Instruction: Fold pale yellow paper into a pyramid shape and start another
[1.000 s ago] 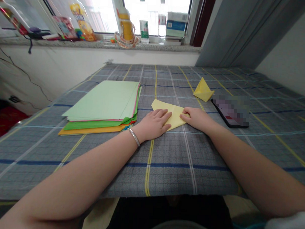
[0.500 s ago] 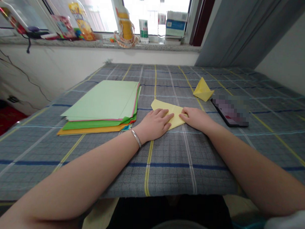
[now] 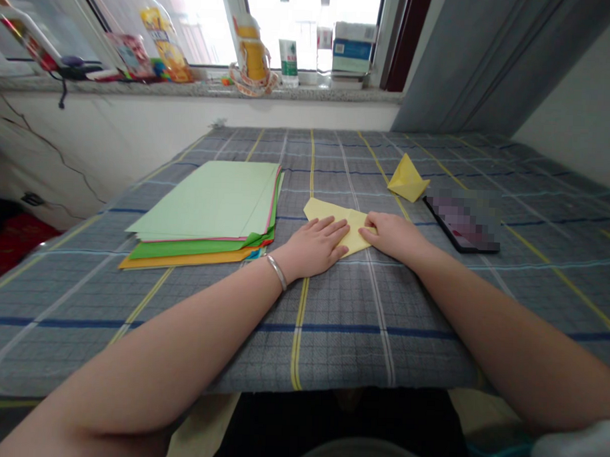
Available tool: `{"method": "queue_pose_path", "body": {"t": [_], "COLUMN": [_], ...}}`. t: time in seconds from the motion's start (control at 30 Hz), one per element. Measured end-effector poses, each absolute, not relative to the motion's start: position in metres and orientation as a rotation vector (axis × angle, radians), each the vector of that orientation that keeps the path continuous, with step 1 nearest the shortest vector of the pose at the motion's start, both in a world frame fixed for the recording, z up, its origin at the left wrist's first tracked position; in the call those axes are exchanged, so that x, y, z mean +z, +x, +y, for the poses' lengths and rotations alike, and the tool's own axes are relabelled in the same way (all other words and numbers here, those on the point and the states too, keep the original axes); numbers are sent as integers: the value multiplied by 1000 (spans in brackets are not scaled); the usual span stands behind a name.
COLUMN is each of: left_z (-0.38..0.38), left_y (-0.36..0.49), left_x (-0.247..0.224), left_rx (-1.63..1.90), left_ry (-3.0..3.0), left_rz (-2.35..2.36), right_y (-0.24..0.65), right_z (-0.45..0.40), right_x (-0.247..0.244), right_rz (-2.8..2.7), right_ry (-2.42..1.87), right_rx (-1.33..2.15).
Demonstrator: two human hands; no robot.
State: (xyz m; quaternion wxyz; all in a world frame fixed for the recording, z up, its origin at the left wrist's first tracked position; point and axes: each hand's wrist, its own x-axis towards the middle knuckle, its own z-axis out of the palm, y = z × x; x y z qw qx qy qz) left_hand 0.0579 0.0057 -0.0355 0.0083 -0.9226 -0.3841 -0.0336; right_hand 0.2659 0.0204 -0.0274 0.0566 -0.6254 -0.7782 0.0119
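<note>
A folded piece of yellow paper (image 3: 330,209) lies on the checked tablecloth in front of me. Flat across its near left part rests my left hand (image 3: 318,245), fingers stretched out, with a silver bangle on the wrist. My right hand (image 3: 389,233) grips the paper's right end, its thumb and fingers curled at the edge. Part of the sheet is hidden under both hands. Beyond them, to the right, stands a folded yellow paper shape (image 3: 407,181) with a pointed top.
To the left lies a stack of coloured paper (image 3: 210,198), pale green on top. A phone (image 3: 462,224) lies at the right, its screen blurred out. Bottles and a box (image 3: 352,50) line the windowsill (image 3: 190,89) behind the table.
My left hand has shifted very slightly on the paper, its fingers a little straighter. The right hand keeps its place at the right end.
</note>
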Motion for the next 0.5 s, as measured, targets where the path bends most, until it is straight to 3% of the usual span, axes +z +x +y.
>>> {"method": "queue_pose_path", "body": {"t": [0.37, 0.5], "left_z": [3, 3], "left_y": [63, 63], "left_x": [-36, -37], "left_rx": [-184, -164], "left_ry": [-2824, -2824], "left_rz": [-1180, -1198], "right_y": [264, 263], "right_z": [18, 15], "right_x": [-26, -25], "right_rz": [-2368, -2394], "right_ry": [-1914, -1724], "right_rx": [-3, -105]}}
